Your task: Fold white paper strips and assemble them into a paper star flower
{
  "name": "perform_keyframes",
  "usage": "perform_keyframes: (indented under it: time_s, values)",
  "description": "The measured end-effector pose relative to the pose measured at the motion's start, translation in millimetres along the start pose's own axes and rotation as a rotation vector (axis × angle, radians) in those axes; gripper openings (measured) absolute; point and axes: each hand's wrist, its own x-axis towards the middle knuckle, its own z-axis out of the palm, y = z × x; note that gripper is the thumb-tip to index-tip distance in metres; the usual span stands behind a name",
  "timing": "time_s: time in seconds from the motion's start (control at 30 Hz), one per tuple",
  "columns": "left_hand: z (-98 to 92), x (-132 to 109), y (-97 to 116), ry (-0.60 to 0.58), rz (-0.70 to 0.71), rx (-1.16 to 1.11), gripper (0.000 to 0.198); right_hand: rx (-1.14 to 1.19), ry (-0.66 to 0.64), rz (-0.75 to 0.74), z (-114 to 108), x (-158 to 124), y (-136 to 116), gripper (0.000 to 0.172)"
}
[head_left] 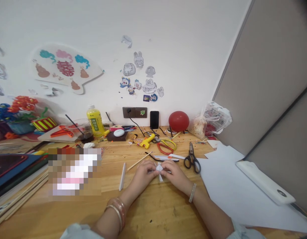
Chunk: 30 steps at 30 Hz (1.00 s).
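Both my hands meet over the wooden table, pinching a small folded white paper piece (pixel 159 168) between them. My left hand (pixel 146 170) grips its left side with thumb and fingers. On the other side, my right hand (pixel 173 172) holds it the same way. A narrow paper tail points down below the fingertips. Left of my left hand lies a folded white paper strip (pixel 122 176), and a thin wooden stick (pixel 139 161) slants beside it. Black-handled scissors (pixel 191 159) rest to the right of my right hand.
White paper sheets (pixel 225 186) and a long white device (pixel 265 182) cover the right side. Behind my hands are red-and-yellow scissors (pixel 166 146), a yellow glue gun (pixel 147 142) and a red balloon (pixel 178 121). A drink bottle (pixel 95 121) and a cup (pixel 85 132) stand back left.
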Motion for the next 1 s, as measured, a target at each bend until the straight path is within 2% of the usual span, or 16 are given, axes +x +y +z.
perform_keyframes:
  time_s: [0.37,0.53,0.7,0.83,0.93,1.0]
  values:
    - [-7.0,2.5,0.5,-0.086,0.084,0.153,0.024,-0.087,-0.044,0.015,1.4,0.1,-3.1,0.015]
    - [-5.2,1.8,-0.8,-0.028,0.06,0.099,0.017,-0.077,0.02,0.071,3.8,-0.5,-3.3,0.012]
    - [-2.9,0.0,-1.2,-0.021,0.045,0.076,0.017,-0.111,0.011,0.073,3.9,-0.9,-5.4,0.013]
    - [1.4,-1.3,0.9,0.018,-0.008,0.108,0.018,-0.219,0.11,0.052,1.7,-3.0,-12.5,0.01]
    - [3.9,-2.1,2.2,0.025,-0.027,0.129,0.013,-0.363,0.151,0.019,0.4,-6.3,-20.6,0.017]
    - [4.4,-2.5,2.0,0.029,-0.046,0.135,0.011,-0.455,0.172,0.054,0.5,-8.5,-25.6,0.022]
